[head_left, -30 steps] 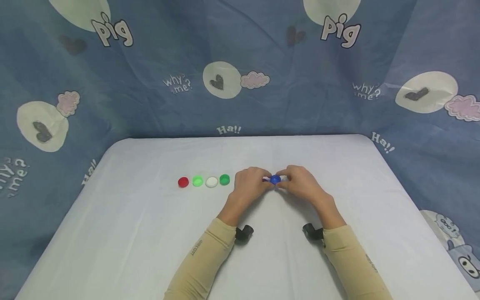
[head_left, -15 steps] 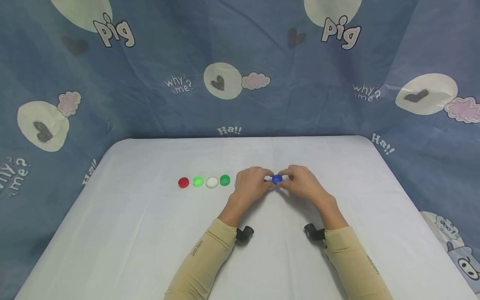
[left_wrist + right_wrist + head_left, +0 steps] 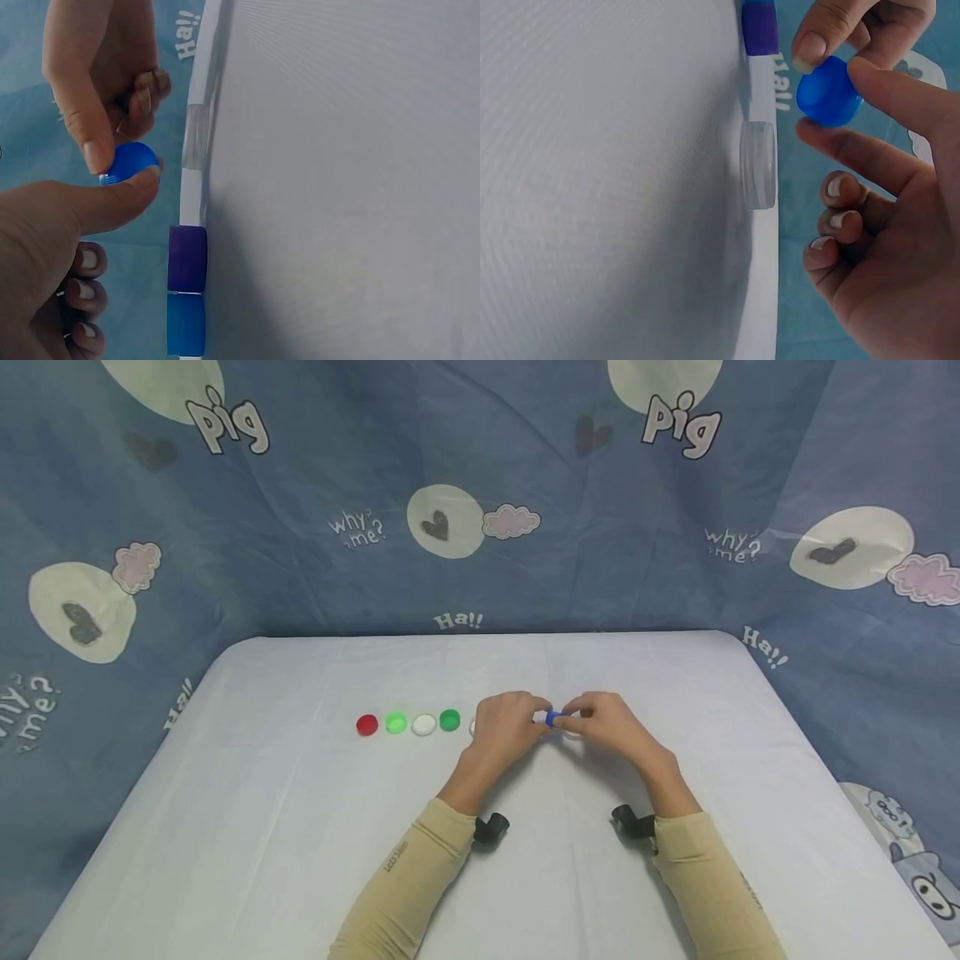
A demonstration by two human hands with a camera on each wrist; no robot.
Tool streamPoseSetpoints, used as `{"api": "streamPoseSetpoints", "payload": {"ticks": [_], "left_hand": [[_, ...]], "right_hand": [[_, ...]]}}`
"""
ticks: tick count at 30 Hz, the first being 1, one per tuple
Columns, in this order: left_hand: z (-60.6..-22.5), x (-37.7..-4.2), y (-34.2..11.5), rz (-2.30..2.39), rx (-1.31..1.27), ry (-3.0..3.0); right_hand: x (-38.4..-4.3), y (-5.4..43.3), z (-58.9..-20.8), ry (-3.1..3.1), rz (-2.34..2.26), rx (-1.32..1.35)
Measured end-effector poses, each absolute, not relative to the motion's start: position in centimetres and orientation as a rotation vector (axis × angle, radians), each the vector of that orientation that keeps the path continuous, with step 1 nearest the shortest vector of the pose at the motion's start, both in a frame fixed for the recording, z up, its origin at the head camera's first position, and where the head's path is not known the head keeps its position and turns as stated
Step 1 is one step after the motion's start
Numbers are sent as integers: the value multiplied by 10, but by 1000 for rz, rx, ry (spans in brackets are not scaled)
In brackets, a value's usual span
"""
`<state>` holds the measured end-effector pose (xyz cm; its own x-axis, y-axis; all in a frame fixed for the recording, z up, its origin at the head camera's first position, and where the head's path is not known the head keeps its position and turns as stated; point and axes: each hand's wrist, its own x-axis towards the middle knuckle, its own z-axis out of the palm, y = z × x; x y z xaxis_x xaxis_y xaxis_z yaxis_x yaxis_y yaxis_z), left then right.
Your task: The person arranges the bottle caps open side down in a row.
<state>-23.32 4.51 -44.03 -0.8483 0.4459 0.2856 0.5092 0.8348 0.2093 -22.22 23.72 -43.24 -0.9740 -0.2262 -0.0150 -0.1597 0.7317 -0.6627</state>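
Observation:
A dark blue bottle cap (image 3: pixel 551 718) is held up between both hands, tilted on edge in the head view. My left hand (image 3: pixel 507 727) pinches it from the left, its thumb lying along the rim in the left wrist view. From the other side my right hand (image 3: pixel 611 728) holds the same cap between thumb and index finger, the other fingers curled below. The right wrist view shows the cap's round blue face (image 3: pixel 829 91). Close by on the table lies a clear cap (image 3: pixel 759 165). A purple cap (image 3: pixel 187 259) and a lighter blue cap (image 3: pixel 186 324) lie near the left hand.
Left of the hands runs a row on the white tabletop (image 3: pixel 300 827): a red cap (image 3: pixel 367 725), a light green cap (image 3: pixel 396 722), a white cap (image 3: pixel 423 725) and a green cap (image 3: pixel 450 720). Another pale cap's edge shows beside the left hand. A blue printed curtain (image 3: pixel 300 585) stands behind.
The blue cap has turned from facing the head camera to edge-on between the fingers. Both hands have shifted very slightly right. The row of caps stays put.

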Motion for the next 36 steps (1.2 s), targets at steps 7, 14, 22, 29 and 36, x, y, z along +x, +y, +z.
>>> {"api": "streamPoseSetpoints", "payload": {"ticks": [7, 14, 22, 29, 36], "left_hand": [[-443, -235, 46, -336, -756, -2765], [-441, -233, 46, -312, -733, -2782], [-439, -232, 44, -423, -700, -2853], [-440, -233, 46, -494, -705, -2887], [-441, -232, 46, -521, -716, -2880]], "right_hand": [[-221, 237, -430, 2828, -1035, -295], [-221, 239, -431, 2879, -1018, -361], [-221, 246, -432, 2908, -1069, -413], [-221, 247, -432, 2916, -1051, -453], [-221, 247, -433, 2927, -1031, -483]]}}
